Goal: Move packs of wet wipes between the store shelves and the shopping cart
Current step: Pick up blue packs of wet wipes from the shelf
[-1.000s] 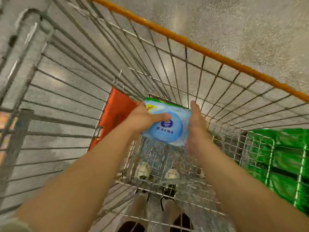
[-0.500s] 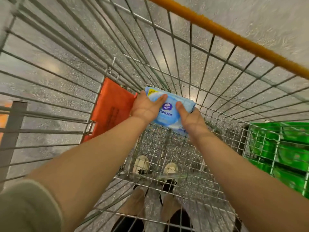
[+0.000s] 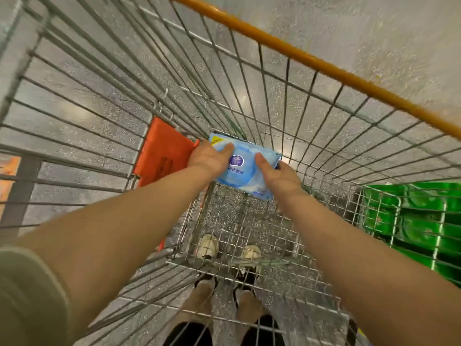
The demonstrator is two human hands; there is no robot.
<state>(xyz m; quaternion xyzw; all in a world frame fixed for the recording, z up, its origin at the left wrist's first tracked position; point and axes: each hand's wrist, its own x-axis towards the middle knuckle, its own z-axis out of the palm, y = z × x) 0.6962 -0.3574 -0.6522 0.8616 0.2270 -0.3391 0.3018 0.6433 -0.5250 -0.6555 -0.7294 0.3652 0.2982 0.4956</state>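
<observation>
Basically both hands are deep inside the wire shopping cart [image 3: 294,101], holding one blue wet wipes pack [image 3: 243,168] between them near the far bottom end of the basket. Left hand [image 3: 209,158] grips the pack's left end, thumb laid over the top face, other fingers hidden underneath. Right hand [image 3: 279,178] grips the right end, thumb pressed on the top face beside the round logo, remaining fingers wrapped under and out of sight. Pack is tilted, printed face toward camera; cannot tell whether it touches the cart floor. Orange rim bar [image 3: 311,61] runs diagonally along the cart's upper edge. Orange flap [image 3: 162,151] sits against the cart wall, just beside the left hand. Green packs [image 3: 419,221] are stacked outside the mesh at right. Person's shoes [image 3: 229,248] show through the cart floor, on a speckled grey floor [image 3: 374,28]. Greenish sleeve [image 3: 27,295] at lower left corner.
</observation>
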